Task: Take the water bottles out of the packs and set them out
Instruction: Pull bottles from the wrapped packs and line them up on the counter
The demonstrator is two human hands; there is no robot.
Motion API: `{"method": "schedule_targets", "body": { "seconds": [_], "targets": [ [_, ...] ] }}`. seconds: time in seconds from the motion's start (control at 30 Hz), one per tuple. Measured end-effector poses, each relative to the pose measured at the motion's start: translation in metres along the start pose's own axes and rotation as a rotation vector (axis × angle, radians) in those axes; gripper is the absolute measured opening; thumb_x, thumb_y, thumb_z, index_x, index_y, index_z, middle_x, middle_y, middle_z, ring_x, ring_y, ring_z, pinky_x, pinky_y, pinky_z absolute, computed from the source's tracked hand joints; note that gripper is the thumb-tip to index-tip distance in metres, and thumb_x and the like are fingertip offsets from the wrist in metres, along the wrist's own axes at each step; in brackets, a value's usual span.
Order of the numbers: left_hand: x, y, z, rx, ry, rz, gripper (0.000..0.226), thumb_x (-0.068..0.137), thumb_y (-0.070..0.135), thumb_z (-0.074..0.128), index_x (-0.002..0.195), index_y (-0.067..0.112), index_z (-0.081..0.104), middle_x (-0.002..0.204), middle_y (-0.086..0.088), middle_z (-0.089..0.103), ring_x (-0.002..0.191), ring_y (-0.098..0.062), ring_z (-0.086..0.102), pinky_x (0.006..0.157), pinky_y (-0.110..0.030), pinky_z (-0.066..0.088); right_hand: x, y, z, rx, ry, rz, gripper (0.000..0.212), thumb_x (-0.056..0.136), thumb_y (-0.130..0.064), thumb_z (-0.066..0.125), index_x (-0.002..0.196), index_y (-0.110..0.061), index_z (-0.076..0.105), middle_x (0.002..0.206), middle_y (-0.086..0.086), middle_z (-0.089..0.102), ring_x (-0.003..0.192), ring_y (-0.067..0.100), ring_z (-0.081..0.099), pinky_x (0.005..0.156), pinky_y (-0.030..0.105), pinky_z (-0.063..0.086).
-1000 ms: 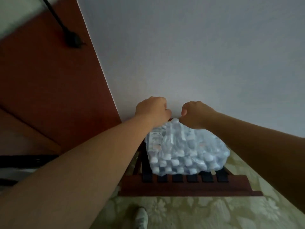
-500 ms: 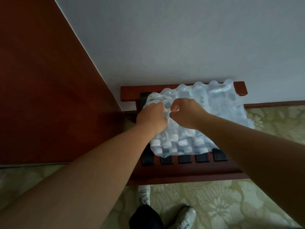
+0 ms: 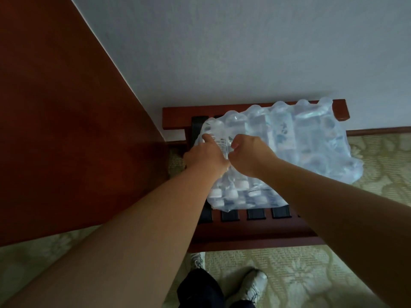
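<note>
**Shrink-wrapped pack of clear plastic water bottles [image 3: 289, 152] lying on a dark red wooden slatted worktop [image 3: 244, 232]**

I see the pack from above through the head camera. The bottles lie on their sides under a clear plastic film [image 3: 222, 142], and their white caps [image 3: 224, 193] point toward me at the near edge. The pack covers most of the worktop, and in my view its right side reaches out past the worktop's right end.

Both of the person's bare hands meet at the near left part of the pack. The left hand [image 3: 204, 158] has its fingers curled into the film, its grip closed on the plastic. The right hand [image 3: 249, 156], just beside it and almost touching, is bunched into a tight fist whose grip pinches the same film. Both forearms stretch in from the bottom of the view.

Black straps [image 3: 255, 213] run between the worktop's wooden rails. It stands against a pale grey wall [image 3: 244, 52], with a tall reddish-brown wooden panel [image 3: 55, 107] to the left. Below is a pale green carpet with a floral pattern [image 3: 311, 274]. Two light-coloured shoes [image 3: 253, 285] and dark trouser legs show at the bottom edge.
</note>
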State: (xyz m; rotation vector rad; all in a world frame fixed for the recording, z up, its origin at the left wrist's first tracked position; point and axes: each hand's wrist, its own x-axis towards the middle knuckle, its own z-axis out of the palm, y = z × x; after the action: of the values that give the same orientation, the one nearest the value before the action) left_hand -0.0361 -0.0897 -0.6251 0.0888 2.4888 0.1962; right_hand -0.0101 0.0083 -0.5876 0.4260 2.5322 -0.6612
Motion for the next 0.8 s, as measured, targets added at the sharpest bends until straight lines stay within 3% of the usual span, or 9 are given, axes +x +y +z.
{"method": "schedule_targets", "body": {
  "seconds": [0.13, 0.2, 0.33, 0.4, 0.57, 0.7, 0.8],
  "targets": [
    [0.008, 0.0, 0.004, 0.079, -0.085, -0.038, 0.114, 0.076, 0.069, 0.057, 0.149, 0.011, -0.009, 0.15, -0.012, 0.03, 0.132, -0.034, 0.037, 0.104, -0.046, 0.029, -0.001, 0.004, 0.007, -0.019, -0.003, -0.004, 0.036, 0.087, -0.014, 0.053, 0.123, -0.012, 0.05, 0.121, 0.01, 0.059, 0.103, 0.029, 0.059, 0.073, 0.03, 0.048],
    [0.011, 0.0, 0.003, 0.035, -0.087, -0.072, 0.117, 0.071, 0.069, 0.062, 0.149, 0.011, -0.004, 0.148, -0.011, 0.033, 0.131, -0.034, 0.039, 0.104, -0.046, 0.029, -0.003, 0.006, 0.009, -0.032, 0.003, -0.017, 0.039, 0.084, -0.01, 0.053, 0.123, -0.012, 0.049, 0.121, 0.009, 0.059, 0.105, 0.029, 0.059, 0.078, 0.034, 0.05],
    [0.009, -0.004, 0.013, -0.129, 0.081, -0.102, 0.097, 0.062, 0.07, 0.068, 0.134, 0.011, 0.038, 0.123, -0.008, 0.057, 0.111, -0.028, 0.057, 0.078, -0.035, 0.042, -0.002, 0.009, 0.009, -0.066, 0.002, -0.011, 0.043, 0.082, -0.007, 0.05, 0.125, -0.014, 0.049, 0.119, 0.008, 0.059, 0.103, 0.028, 0.059, 0.077, 0.035, 0.051],
    [0.008, -0.004, 0.014, -0.19, 0.101, -0.095, 0.087, 0.062, 0.071, 0.066, 0.124, 0.012, 0.048, 0.114, -0.007, 0.062, 0.103, -0.027, 0.061, 0.067, -0.029, 0.042, 0.0, 0.009, 0.008, -0.07, 0.0, -0.01, 0.043, 0.083, -0.008, 0.049, 0.126, -0.014, 0.048, 0.12, 0.009, 0.06, 0.103, 0.028, 0.059, 0.074, 0.033, 0.048],
    [0.007, -0.006, 0.006, -0.27, 0.066, -0.104, 0.078, 0.065, 0.07, 0.064, 0.116, 0.011, 0.056, 0.112, -0.009, 0.063, 0.1, -0.028, 0.062, 0.064, -0.027, 0.042, 0.004, 0.006, 0.006, -0.053, -0.01, -0.017, 0.041, 0.087, -0.012, 0.046, 0.128, -0.012, 0.05, 0.121, 0.014, 0.058, 0.086, 0.025, 0.052, 0.066, 0.031, 0.043],
    [-0.002, -0.007, 0.01, -0.385, 0.09, -0.13, 0.071, 0.067, 0.06, 0.07, 0.114, 0.01, 0.054, 0.108, -0.008, 0.064, 0.095, -0.028, 0.064, 0.058, -0.026, 0.041, 0.007, -0.001, 0.007, 0.102, -0.026, 0.027, 0.043, 0.09, -0.01, 0.041, 0.132, -0.009, 0.046, 0.125, 0.016, 0.054, 0.1, 0.031, 0.056, 0.071, 0.032, 0.047],
    [-0.009, -0.008, 0.014, -0.471, 0.146, -0.125, 0.064, 0.067, 0.053, 0.073, 0.11, 0.011, 0.051, 0.099, -0.004, 0.063, 0.088, -0.024, 0.062, 0.045, -0.022, 0.029, 0.014, -0.01, 0.01, 0.196, -0.034, 0.02, 0.042, 0.088, -0.006, 0.04, 0.13, -0.006, 0.046, 0.109, 0.009, 0.053, 0.096, 0.027, 0.055, 0.058, 0.023, 0.042]
  ]
}}
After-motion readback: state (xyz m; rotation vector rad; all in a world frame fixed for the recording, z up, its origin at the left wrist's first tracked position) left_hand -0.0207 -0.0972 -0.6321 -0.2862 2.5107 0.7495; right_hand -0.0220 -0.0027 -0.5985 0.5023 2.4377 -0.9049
